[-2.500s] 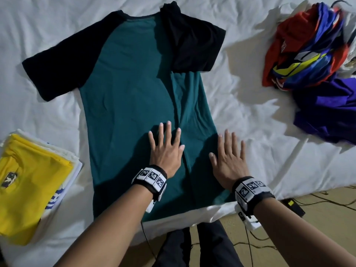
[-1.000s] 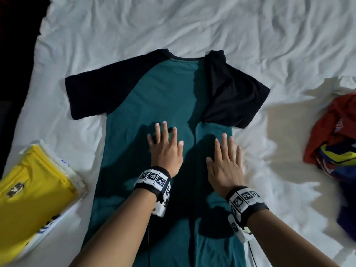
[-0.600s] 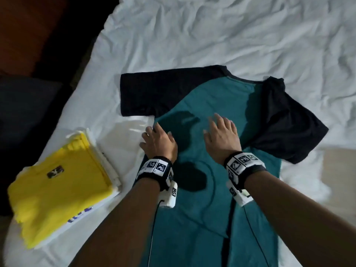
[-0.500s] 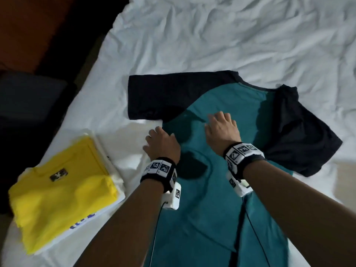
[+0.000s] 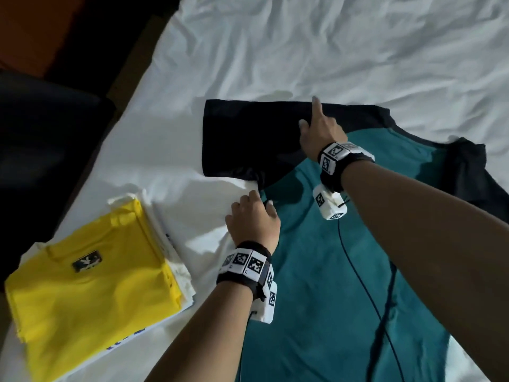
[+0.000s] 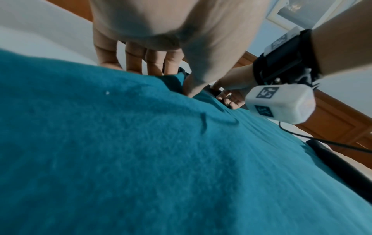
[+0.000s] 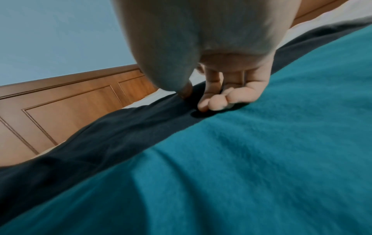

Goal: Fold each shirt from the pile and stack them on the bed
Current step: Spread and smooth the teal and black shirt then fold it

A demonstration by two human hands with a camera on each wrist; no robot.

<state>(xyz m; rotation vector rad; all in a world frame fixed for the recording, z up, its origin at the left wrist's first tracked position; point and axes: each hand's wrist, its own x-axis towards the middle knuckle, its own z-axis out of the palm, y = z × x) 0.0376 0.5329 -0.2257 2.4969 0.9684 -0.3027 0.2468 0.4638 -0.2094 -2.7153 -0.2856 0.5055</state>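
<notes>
A teal shirt [image 5: 330, 285] with black sleeves lies flat on the white bed [image 5: 330, 51]. Its right side and sleeve [image 5: 468, 172] are folded inward; the left black sleeve [image 5: 248, 139] is spread out. My left hand [image 5: 253, 213] pinches the shirt's left edge just below that sleeve; in the left wrist view the fingers [image 6: 138, 60] go under the teal cloth [image 6: 141, 151] with the thumb on top. My right hand [image 5: 316, 128] rests on the black sleeve near the shoulder, index finger straight. In the right wrist view its other fingers [image 7: 217, 101] are curled with their tips on the black cloth [image 7: 100, 143].
A stack of folded shirts with a yellow one [image 5: 91, 285] on top sits at the bed's near left corner. The bed's left edge drops to a dark floor [image 5: 41, 133]. A wooden headboard [image 7: 70, 103] stands beyond. A thin cable [image 5: 366, 299] trails over the shirt.
Both hands left off smoothing the shirt's middle and moved up and left. The left hand now pinches the left edge; the right has reached onto the spread black sleeve.
</notes>
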